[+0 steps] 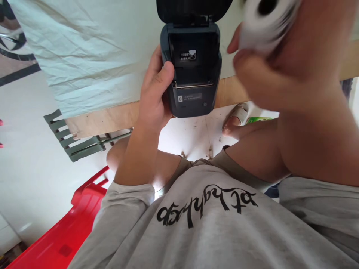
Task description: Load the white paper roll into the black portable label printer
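My left hand [157,87] grips the left side of a dark label printer [193,99], its thumb resting on the rim. The printer's black lid [193,9] stands open at the far side, and the bay inside shows a small printed sticker [188,55] and no roll. To the right, my right hand [260,74] is closed around a white paper roll [262,26] with a dark hole in its core. That hand and the roll are blurred by motion, held apart from the printer.
A pale green cloth [92,52] covers the table, whose wooden edge [106,121] shows in front. A green folding stool [81,144] stands at the left on the white floor, with a red plastic chair [73,220] nearer me. My sandalled foot [237,117] is below the table.
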`<act>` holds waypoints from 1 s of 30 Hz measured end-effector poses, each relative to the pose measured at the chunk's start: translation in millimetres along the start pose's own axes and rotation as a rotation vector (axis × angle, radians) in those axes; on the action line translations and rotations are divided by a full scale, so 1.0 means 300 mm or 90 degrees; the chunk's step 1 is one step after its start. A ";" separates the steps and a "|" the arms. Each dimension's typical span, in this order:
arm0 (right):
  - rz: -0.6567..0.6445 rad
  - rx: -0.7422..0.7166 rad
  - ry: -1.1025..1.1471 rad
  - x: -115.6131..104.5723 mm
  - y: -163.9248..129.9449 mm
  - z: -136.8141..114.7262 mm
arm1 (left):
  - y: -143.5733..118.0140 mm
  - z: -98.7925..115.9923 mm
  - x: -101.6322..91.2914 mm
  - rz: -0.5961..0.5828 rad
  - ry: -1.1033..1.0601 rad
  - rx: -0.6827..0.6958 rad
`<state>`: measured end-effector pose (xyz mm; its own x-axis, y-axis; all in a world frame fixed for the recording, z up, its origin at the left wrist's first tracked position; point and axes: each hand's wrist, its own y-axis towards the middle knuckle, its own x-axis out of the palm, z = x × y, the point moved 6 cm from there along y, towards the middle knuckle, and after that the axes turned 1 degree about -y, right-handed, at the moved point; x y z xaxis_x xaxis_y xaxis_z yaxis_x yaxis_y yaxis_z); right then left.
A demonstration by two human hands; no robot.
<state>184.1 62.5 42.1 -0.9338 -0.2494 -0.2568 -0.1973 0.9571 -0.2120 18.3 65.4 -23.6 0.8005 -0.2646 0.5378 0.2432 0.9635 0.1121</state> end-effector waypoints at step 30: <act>-0.101 -0.348 -0.537 0.150 -0.028 -0.090 | -0.011 0.027 0.012 -0.028 0.094 0.007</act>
<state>135.7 47.3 57.8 -0.4118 -0.1996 -0.8891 -0.6069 0.7880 0.1042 16.0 61.6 -15.1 0.8611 -0.3091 0.4038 0.2748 0.9510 0.1420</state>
